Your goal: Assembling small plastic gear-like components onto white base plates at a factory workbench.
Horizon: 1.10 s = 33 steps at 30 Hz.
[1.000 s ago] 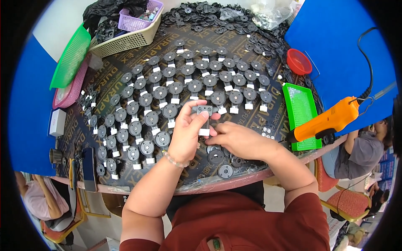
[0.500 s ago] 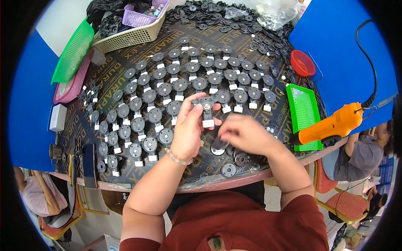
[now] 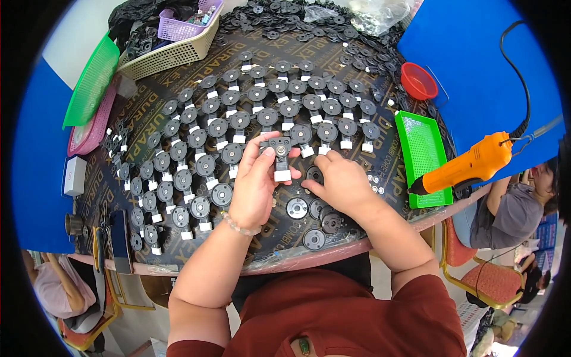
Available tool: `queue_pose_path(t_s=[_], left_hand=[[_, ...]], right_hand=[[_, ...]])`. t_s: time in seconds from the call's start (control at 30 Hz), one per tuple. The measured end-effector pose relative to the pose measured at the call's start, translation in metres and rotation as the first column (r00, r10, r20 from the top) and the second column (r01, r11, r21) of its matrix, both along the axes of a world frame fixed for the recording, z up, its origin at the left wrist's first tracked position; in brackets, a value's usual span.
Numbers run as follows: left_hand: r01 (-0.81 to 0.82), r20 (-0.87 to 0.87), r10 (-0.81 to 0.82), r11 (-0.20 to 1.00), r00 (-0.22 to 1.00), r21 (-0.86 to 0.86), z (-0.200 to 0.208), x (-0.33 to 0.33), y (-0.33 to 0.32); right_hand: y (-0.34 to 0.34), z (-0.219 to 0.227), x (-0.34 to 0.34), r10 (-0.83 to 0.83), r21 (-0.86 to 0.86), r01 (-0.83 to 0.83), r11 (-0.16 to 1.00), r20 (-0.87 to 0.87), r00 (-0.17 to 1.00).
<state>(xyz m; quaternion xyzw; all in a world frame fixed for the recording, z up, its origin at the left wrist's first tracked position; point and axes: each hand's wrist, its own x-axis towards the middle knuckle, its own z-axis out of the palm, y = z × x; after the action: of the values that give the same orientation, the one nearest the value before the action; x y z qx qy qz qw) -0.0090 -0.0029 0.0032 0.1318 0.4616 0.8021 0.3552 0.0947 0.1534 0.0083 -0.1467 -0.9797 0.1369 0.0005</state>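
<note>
Right hand (image 3: 340,179) has moved off grey disc (image 3: 297,208) to black disc (image 3: 313,174) right of bracket (image 3: 282,159), can't tell if gripping; left hand (image 3: 252,184) pinches bracket, thumb on top.

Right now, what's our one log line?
Left hand: holds black-and-white part | Right hand: at dark disc | Orange tool: unheld

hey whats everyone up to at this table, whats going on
A person's left hand holds up a black part with a white end. The right hand is low over the table, fingers by a loose black disc. Disc-topped parts stand in curved rows beyond and to the left. An orange power tool is at the right.
</note>
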Motion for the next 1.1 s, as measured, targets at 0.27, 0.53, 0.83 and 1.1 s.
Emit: queue_pose_path(t_s=[0.27,0.53,0.83,1.1], left_hand=[[0.152,0.016,-0.151,0.987,0.988,-0.053,-0.005,0.002,-0.001],[0.254,0.089,-0.252,0.967,0.964,-0.013,-0.011,0.012,0.005],[0.196,-0.119,-0.208,0.975,0.971,-0.104,-0.007,0.016,-0.001],[-0.331,-0.581,0.186,0.931,0.792,-0.154,0.068,-0.114,-0.045]], right_hand=[[0.017,0.025,0.005,-0.063,-0.439,-0.249,0.863,-0.583,0.810],[0.013,0.021,0.006,0.140,-0.432,-0.410,0.803,-0.533,0.834],[0.004,0.029,0.009,0.262,-0.272,-0.448,0.852,-0.519,0.814],[0.019,0.019,0.015,-0.054,-0.457,-0.379,0.804,-0.692,0.720]])
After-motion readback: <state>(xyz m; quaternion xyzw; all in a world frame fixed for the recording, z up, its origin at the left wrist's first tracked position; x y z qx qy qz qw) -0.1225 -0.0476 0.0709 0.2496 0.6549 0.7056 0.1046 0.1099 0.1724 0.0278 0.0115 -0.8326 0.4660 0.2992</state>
